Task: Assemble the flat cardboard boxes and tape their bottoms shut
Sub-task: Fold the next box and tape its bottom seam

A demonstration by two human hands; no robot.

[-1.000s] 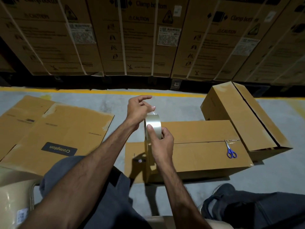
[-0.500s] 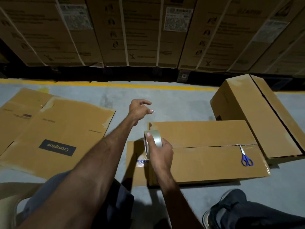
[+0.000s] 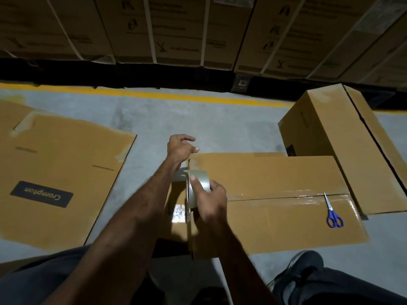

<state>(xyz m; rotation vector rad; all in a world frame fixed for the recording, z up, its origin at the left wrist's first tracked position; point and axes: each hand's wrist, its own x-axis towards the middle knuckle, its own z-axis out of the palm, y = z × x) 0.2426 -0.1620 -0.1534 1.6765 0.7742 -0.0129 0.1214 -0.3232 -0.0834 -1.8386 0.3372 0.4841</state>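
A brown cardboard box (image 3: 275, 221) lies on the floor in front of me, with glossy clear tape along its middle seam. My right hand (image 3: 212, 202) grips a roll of clear tape (image 3: 198, 180) held on edge at the box's left end. My left hand (image 3: 180, 147) is at the far left corner of the box with its fingers curled, and it seems to pinch the free end of the tape. A thin strip runs from the roll toward that hand. A shiny piece of tape (image 3: 178, 213) shows on the left end flap.
Blue-handled scissors (image 3: 333, 214) lie on the box near its right end. A second assembled box (image 3: 326, 139) stands behind on the right. Flat cardboard sheets (image 3: 55, 172) with a Crompton label lie on the left. Strapped cartons (image 3: 176, 29) line the back behind a yellow floor line (image 3: 154, 94).
My left hand drew away from the roll toward the box's far left corner, pulling tape out. My right hand lowered the roll to the box's left end.
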